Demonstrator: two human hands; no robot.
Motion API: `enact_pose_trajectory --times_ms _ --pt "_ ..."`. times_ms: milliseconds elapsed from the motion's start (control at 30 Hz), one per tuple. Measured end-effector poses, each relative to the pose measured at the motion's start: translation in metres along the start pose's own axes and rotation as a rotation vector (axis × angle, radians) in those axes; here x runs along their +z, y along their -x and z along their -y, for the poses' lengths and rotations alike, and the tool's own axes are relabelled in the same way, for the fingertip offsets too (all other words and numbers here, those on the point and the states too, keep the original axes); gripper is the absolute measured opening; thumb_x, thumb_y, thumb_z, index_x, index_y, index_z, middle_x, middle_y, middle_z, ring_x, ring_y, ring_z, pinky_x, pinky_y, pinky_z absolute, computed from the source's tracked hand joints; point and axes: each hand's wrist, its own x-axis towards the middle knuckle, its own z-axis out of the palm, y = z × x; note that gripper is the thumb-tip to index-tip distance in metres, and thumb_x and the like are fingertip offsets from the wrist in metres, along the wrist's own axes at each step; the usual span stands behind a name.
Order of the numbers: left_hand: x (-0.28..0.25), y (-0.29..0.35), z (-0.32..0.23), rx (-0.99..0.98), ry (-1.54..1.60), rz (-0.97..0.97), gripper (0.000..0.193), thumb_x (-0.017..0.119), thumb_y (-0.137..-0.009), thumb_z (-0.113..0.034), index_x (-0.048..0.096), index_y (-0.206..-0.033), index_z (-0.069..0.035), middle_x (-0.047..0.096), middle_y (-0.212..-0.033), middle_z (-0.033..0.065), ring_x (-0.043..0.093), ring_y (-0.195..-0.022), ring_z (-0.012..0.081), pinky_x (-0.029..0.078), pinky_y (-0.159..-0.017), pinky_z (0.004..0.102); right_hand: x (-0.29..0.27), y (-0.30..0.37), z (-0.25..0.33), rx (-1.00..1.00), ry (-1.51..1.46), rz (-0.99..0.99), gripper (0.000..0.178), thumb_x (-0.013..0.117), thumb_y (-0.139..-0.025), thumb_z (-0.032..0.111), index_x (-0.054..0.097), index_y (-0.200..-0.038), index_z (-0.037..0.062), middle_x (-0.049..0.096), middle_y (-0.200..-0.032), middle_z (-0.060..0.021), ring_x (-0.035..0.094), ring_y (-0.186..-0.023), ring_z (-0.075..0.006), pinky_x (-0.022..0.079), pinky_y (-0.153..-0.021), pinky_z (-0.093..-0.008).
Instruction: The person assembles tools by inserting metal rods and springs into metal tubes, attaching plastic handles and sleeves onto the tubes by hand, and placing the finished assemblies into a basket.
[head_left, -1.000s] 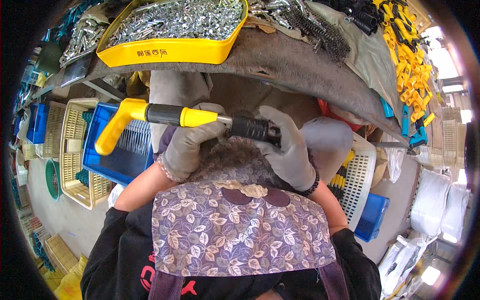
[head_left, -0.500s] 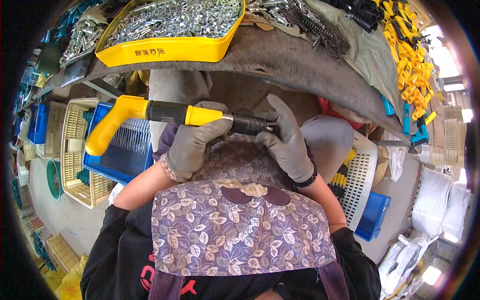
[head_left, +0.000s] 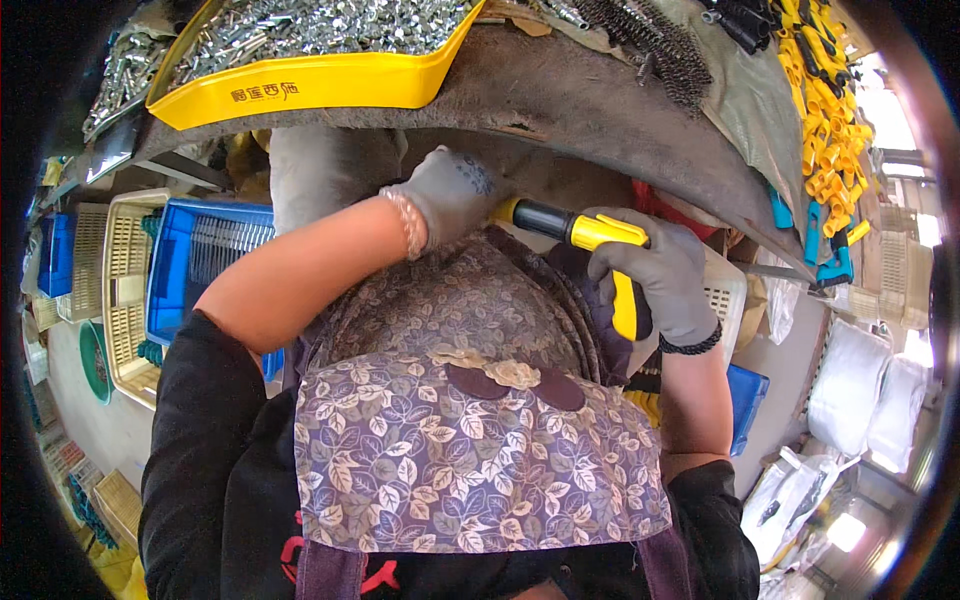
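Across my lap lies a long yellow-and-black pistol-grip tool (head_left: 545, 219), shaped like a nail gun, its front end toward the left. My right hand (head_left: 668, 275), in a grey glove, is closed around its yellow handle end, with the curved grip pointing down toward me. At the front end, my left hand (head_left: 448, 196), also gloved in grey, is closed in a fist with its back up. That fist hides the tool's black front part and tip, and its fingers are mostly hidden too.
Ahead is a bench edge (head_left: 520, 95) with a yellow tray (head_left: 330, 85) of small metal parts. Coil springs (head_left: 660, 50) and yellow plastic parts (head_left: 825, 150) lie further right. A blue crate (head_left: 172, 270) stands at left, and a white crate (head_left: 725, 295) at right.
The tool has been turned end for end; its handle now points right instead of left. My right hand moved from the tip to the handle, and my left hand from the body to the front end.
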Motion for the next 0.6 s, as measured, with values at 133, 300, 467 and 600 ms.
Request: enact_pose_trajectory --times_ms 133,300,467,600 --pt "0.056 -0.025 0.050 0.037 0.229 -0.262 0.042 0.062 -0.087 -0.025 0.059 -0.129 -0.017 0.061 -0.125 0.0149 0.059 -0.115 0.0311 0.047 -0.096 0.0411 -0.005 -0.045 -0.025 0.152 0.119 -0.103 0.037 0.067 -0.084 0.022 0.060 -0.111 -0.0019 0.066 -0.076 -0.0073 0.062 -0.059 -0.0127 0.049 -0.054 -0.0256" --pt "0.048 -0.020 0.051 0.100 0.431 -0.398 0.045 0.061 -0.086 -0.030 0.059 -0.126 -0.009 0.058 -0.130 0.0162 0.052 -0.124 0.0304 0.040 -0.104 0.0405 -0.016 -0.090 -0.065 0.386 0.123 -0.169 0.030 0.066 -0.085 0.027 0.064 -0.097 -0.0009 0.062 -0.065 -0.0065 0.061 -0.055 -0.0153 0.048 -0.050 -0.0277" --pt "0.057 -0.012 0.050 0.040 0.493 -0.220 0.048 0.062 -0.086 -0.031 0.058 -0.128 -0.009 0.056 -0.132 0.0158 0.051 -0.124 0.0302 0.038 -0.106 0.0400 -0.011 -0.099 -0.064 0.327 0.201 -0.144 0.020 0.063 -0.088 0.020 0.065 -0.097 0.0020 0.063 -0.070 -0.0052 0.058 -0.055 -0.0141 0.047 -0.049 -0.0270" --pt "0.055 -0.014 0.046 0.058 0.513 -0.082 0.050 0.063 -0.086 -0.032 0.056 -0.130 -0.009 0.055 -0.134 0.0156 0.050 -0.125 0.0300 0.037 -0.107 0.0396 -0.020 -0.120 -0.081 0.117 0.256 -0.056 0.023 0.064 -0.088 0.020 0.065 -0.101 0.0011 0.067 -0.079 -0.0071 0.062 -0.063 -0.0172 0.050 -0.057 -0.0302"
